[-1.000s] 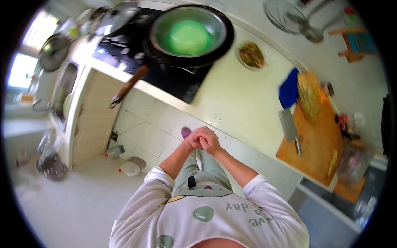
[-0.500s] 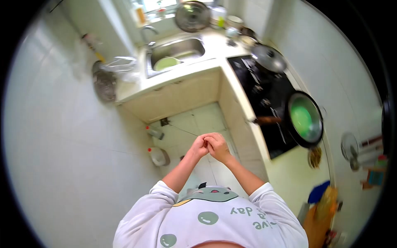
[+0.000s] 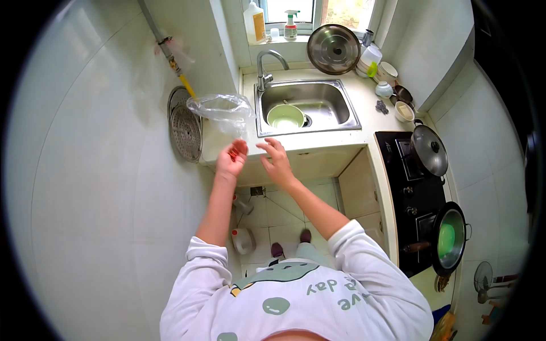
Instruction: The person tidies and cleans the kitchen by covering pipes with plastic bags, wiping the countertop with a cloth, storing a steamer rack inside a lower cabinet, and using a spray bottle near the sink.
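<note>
My left hand (image 3: pixel 231 161) is cupped palm up, with small red pieces (image 3: pixel 232 154) lying in it; their kind is too small to make out. Just to its right, my right hand (image 3: pixel 277 163) has its fingers bent but apart, and nothing shows in them. Both hands hover before the counter's front edge, below the sink (image 3: pixel 335 128). Beyond my left hand, a clear plastic bag (image 3: pixel 224 108) stands open on the counter. A light green bowl (image 3: pixel 286 116) sits inside the sink.
A faucet (image 3: pixel 263 71) rises behind the sink. On the right are the black stove (image 3: pixel 392 165), a lidded pot (image 3: pixel 429 150) and a wok (image 3: pixel 449 238) holding something green. A large metal lid (image 3: pixel 334 49) leans by the window. Jugs (image 3: pixel 243 241) stand on the floor.
My hands were together lower down, near the floor's middle in view. They have moved apart and towards the counter and bag. My left hand has opened into a cup, and my view has turned left.
</note>
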A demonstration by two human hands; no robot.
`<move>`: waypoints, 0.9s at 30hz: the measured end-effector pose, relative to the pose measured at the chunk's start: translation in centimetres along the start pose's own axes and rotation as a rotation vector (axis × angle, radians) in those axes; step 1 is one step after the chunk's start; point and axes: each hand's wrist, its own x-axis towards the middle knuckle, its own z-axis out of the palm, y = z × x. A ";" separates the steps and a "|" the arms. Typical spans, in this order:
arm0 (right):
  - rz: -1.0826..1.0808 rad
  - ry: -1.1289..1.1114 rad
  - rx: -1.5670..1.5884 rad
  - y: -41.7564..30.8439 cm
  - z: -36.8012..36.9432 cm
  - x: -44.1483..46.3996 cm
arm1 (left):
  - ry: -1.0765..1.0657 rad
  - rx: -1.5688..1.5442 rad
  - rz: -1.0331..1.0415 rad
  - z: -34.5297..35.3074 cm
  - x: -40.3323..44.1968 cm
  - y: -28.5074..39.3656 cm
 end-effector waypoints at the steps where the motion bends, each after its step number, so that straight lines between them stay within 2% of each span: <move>1: 0.074 -0.010 -0.005 1.7 0.6 1.9 | 0.000 0.017 0.069 1.4 1.4 1.3; 2: 0.082 -0.002 -0.010 3.6 1.7 4.3 | 0.001 0.033 0.131 2.9 3.1 2.7; 4: 0.274 -0.117 0.004 7.5 4.2 8.2 | 0.016 0.035 0.177 4.2 7.6 5.5; 8: 0.525 -0.322 0.174 12.0 8.1 14.3 | 0.144 0.124 0.262 5.4 15.5 9.3; 10: 0.498 -0.311 0.209 14.1 10.2 16.8 | 0.311 0.081 0.327 6.2 18.1 10.1; 12: 0.335 -0.208 0.308 15.5 11.1 18.5 | 0.368 0.087 0.335 6.2 20.4 11.4; 13: 0.233 -0.119 0.337 14.1 10.1 19.5 | 0.426 0.078 0.351 6.3 21.7 11.9; 14: 0.241 -0.117 0.334 12.9 9.0 20.8 | 0.430 0.078 0.343 6.9 22.7 12.2; 16: 0.131 -0.195 0.381 11.1 7.3 22.8 | 0.630 0.280 0.484 8.5 23.5 12.9; 17: 0.141 -0.194 0.382 10.8 6.7 23.1 | 0.638 0.284 0.479 9.1 23.1 12.7; 19: 0.106 -0.185 0.364 10.8 6.1 24.1 | 0.173 0.570 0.412 10.1 23.2 13.0; 20: 0.109 -0.173 0.361 11.1 6.0 24.4 | 0.167 0.578 0.404 10.3 23.6 13.1; 22: 0.038 -0.169 0.250 11.7 5.5 24.1 | 0.277 1.158 0.356 10.2 23.9 13.6; 23: 0.045 -0.157 0.244 11.9 5.3 23.9 | 0.268 1.164 0.344 9.9 24.0 13.7; 25: 0.041 -0.134 0.138 12.0 4.9 23.0 | 0.293 1.479 0.487 9.3 23.7 13.7; 26: 0.049 -0.120 0.129 11.8 4.7 22.3 | 0.278 1.486 0.476 9.0 23.1 13.6; 27: 0.034 -0.089 0.093 11.5 4.5 21.8 | 0.229 1.690 0.605 8.8 22.6 13.6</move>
